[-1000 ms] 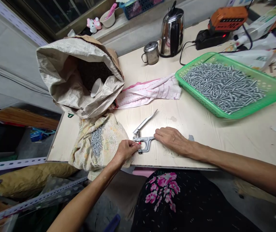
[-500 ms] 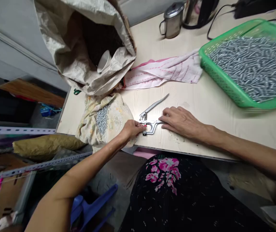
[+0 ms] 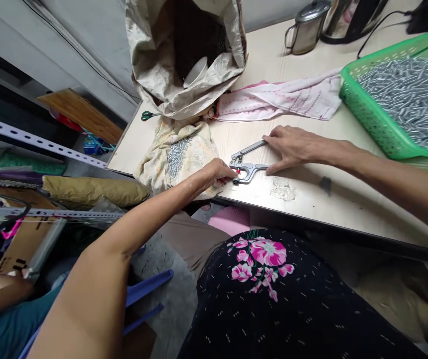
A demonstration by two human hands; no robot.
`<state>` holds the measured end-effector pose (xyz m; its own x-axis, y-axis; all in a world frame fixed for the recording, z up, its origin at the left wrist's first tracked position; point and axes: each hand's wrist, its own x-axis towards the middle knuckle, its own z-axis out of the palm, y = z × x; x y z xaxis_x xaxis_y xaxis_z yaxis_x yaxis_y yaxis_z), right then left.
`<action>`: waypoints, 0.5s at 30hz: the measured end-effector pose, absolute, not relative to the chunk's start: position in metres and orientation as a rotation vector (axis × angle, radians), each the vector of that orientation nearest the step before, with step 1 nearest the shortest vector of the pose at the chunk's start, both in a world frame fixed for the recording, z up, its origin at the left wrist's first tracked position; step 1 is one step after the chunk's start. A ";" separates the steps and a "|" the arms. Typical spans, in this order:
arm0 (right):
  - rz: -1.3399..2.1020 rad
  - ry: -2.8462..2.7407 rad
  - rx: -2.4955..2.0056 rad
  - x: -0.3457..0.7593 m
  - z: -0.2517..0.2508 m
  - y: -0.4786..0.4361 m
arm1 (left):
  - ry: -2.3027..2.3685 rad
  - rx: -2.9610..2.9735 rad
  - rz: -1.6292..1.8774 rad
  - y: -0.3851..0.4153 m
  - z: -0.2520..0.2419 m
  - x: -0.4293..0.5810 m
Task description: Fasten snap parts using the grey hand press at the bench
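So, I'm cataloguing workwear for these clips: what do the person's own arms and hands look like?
The left hand and right hand are bare: no gloves, and no rings or bracelets that I can make out. The left arm is uncovered past the elbow, the right forearm to the picture's edge; no sleeve shows. The person wears black clothing with pink flowers.

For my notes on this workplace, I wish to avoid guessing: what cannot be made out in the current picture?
In the head view:
Left hand: anything small it pinches is hidden by its own fingers.
Kettle: top cut off by the upper edge.
Green basket: right end cut off by the right edge.
Sack: deep contents too dark to identify.
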<state>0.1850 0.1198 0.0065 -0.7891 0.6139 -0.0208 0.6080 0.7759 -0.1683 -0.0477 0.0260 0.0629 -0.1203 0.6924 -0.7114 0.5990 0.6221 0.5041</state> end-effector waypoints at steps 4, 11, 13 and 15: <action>0.155 -3.008 -1.018 0.181 0.016 0.117 | 1.845 1.047 0.129 0.020 0.070 -0.041; 0.215 -3.007 -1.031 0.181 0.016 0.110 | 1.881 1.034 0.123 0.018 0.068 -0.039; 0.200 -2.989 -1.102 0.180 0.015 0.109 | 1.886 1.035 0.128 0.018 0.067 -0.039; 0.172 -2.975 -1.187 0.179 0.015 0.106 | 1.884 1.041 0.130 0.018 0.065 -0.040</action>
<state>0.1791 0.1063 0.0148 -0.7241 0.6823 -0.1006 0.6893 0.7205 -0.0752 -0.0397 0.0177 0.0654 -0.1909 0.7052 -0.6828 0.6047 0.6325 0.4841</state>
